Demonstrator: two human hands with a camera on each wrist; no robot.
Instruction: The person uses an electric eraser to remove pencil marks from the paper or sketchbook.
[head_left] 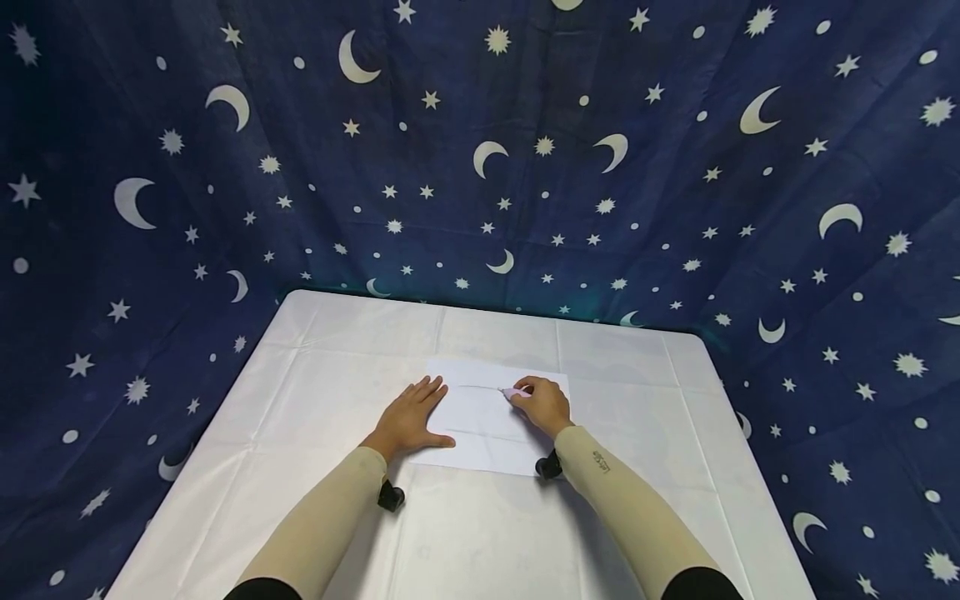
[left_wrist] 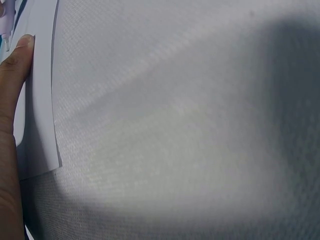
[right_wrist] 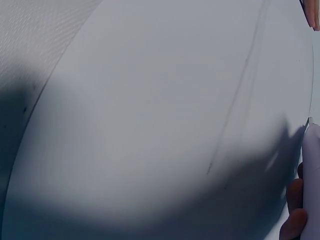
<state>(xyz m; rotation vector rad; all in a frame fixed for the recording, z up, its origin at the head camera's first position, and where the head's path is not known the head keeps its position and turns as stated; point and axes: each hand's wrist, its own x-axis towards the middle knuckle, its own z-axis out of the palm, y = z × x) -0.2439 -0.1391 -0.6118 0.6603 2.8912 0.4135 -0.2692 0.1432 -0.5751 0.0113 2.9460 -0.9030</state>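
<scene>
Sleeves (head_left: 317, 518) nearest | right hand (head_left: 546, 406) grips pen (right_wrist: 312, 175), part-hiding paper (head_left: 474, 412) | curtain (head_left: 450, 150) behind

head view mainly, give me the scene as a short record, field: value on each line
left hand: fingers spread, resting at the left side of the paper
right hand: gripping a pale purple pen-like tool
tool tip: at the right end of the upper line
paper marks: upper line, plus a fainter lower line; drawn, cut or creased, cannot tell
surface: table under a white cover
sleeves: beige
backdrop: dark blue cloth with pale moons and stars
</scene>
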